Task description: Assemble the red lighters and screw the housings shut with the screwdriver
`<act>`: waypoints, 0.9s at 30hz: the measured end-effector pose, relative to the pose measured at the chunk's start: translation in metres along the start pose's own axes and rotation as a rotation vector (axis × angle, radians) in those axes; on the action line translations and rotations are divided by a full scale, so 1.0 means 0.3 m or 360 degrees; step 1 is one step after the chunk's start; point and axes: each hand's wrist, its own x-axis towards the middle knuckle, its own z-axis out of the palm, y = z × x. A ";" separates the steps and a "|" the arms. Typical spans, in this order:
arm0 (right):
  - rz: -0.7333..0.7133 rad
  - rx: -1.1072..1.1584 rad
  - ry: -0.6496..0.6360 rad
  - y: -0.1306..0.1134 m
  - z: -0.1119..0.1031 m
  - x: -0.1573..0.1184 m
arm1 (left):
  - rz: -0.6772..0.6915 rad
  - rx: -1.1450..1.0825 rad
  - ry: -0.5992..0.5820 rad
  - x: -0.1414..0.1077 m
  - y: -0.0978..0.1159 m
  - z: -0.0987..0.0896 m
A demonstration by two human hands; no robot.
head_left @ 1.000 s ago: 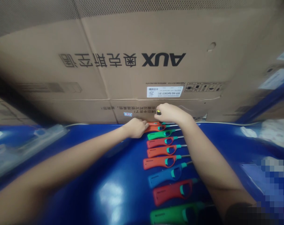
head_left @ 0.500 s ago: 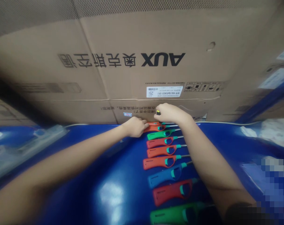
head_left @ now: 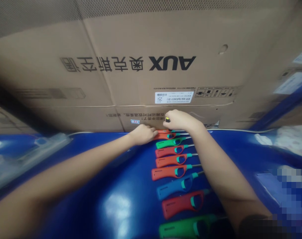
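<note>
Several long-necked lighters lie in a column on the blue table, among them a green one (head_left: 168, 143), a blue one (head_left: 174, 188) and a dark red one (head_left: 177, 205). At the far end, my left hand (head_left: 144, 134) has its fingers closed on the handle end of an orange lighter (head_left: 163, 136). My right hand (head_left: 177, 119) is closed around a black and yellow tool handle (head_left: 167, 119), directly above that lighter. The tool's lower end is too small to make out.
A large cardboard box (head_left: 126, 83) with AUX printing stands behind the table (head_left: 91, 166). Clear plastic packaging (head_left: 51, 152) lies at the left. White plastic bags (head_left: 292, 139) are at the right, with blue posts beside the box.
</note>
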 end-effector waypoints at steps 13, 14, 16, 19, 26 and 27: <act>-0.0001 -0.0001 -0.0002 -0.008 -0.001 0.001 | -0.0042 -0.0044 -0.0055 0.004 0.003 -0.020; 0.0000 -0.0002 0.0001 -0.008 -0.001 0.001 | -0.0045 -0.0045 -0.0050 0.005 0.002 -0.023; 0.0001 -0.0004 0.0001 -0.007 0.000 0.002 | -0.0050 -0.0048 -0.0037 0.005 0.000 -0.027; 0.0000 -0.0004 -0.0006 -0.004 0.004 0.005 | -0.0044 -0.0063 -0.0034 0.004 -0.001 -0.020; -0.0010 -0.0013 -0.0008 -0.004 0.010 0.010 | -0.0157 -0.0161 -0.0068 0.012 0.004 -0.004; -0.0009 -0.0012 -0.0007 -0.006 0.009 0.009 | -0.0188 -0.0183 -0.0069 0.011 0.000 -0.015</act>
